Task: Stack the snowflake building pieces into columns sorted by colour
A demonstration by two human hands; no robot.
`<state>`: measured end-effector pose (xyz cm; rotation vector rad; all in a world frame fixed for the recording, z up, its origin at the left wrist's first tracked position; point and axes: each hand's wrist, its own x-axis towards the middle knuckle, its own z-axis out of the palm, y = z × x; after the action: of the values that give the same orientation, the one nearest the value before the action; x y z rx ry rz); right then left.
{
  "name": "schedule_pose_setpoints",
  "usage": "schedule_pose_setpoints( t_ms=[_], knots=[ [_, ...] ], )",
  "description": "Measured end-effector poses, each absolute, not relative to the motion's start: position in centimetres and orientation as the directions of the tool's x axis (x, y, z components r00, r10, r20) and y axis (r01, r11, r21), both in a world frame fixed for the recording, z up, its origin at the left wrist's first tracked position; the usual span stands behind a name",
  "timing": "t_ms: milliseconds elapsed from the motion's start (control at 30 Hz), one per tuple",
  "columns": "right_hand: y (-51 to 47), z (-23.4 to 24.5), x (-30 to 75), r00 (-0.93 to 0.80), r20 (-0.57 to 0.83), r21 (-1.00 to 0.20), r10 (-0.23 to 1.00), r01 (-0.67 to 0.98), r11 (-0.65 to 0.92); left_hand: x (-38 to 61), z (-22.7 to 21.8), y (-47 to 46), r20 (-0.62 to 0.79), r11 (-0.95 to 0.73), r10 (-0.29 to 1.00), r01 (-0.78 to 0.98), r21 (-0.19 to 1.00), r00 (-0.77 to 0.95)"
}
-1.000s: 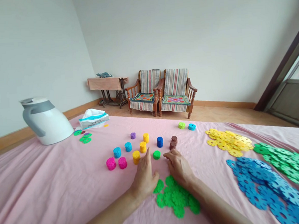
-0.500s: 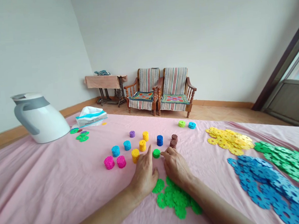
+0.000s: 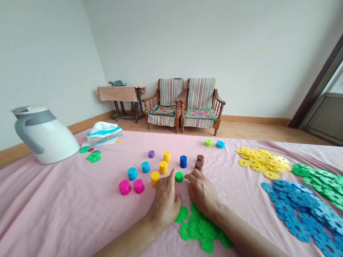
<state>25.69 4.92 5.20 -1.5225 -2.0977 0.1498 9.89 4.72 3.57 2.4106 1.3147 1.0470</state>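
Note:
A short stack of green snowflake discs [image 3: 179, 177] stands between my two hands. My left hand [image 3: 165, 201] is on its left, with the index finger stretched forward beside the stack and the thumb apart. On the other side, the index finger of my right hand [image 3: 201, 190] points at the stack, while its other fingers are bent. I cannot tell whether either fingertip touches the discs. Both hands appear to hold nothing. Loose green discs [image 3: 200, 230] lie below my wrists, partly under my right forearm. A yellow stack [image 3: 155, 179] stands just beyond my left knuckles.
Around are pink stacks [image 3: 124, 187], light blue stacks [image 3: 132, 173], a dark blue stack [image 3: 183, 161] and brown stacks [image 3: 199, 165]. Piles of yellow discs [image 3: 264, 162] and blue discs [image 3: 300, 209] lie right. A jug [image 3: 51, 137] and tissue pack [image 3: 104, 136] stand left.
The view has shifted very slightly. Both hands stay at the sides of the green stack, with almost no visible movement.

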Motion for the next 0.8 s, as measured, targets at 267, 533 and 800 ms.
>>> schedule_pose_setpoints(
  t_ms=[267,533,800],
  knots=[
    [5.7,4.4,26.0,-0.116,0.372,-0.553,0.921,0.769,0.320,9.9,5.1,3.7,0.398,-0.538,0.836,0.702,0.467,0.377],
    [4.5,9.3,29.5,-0.616,-0.050,-0.687,0.786,0.593,0.421,9.5,6.7,3.0,0.314,-0.556,0.830,0.730,0.397,0.461],
    [4.3,9.1,29.9,-0.700,-0.028,-0.609,0.713,0.578,0.543,9.8,6.6,2.6,0.304,-0.571,0.820,0.659,0.490,0.485]
  ],
)
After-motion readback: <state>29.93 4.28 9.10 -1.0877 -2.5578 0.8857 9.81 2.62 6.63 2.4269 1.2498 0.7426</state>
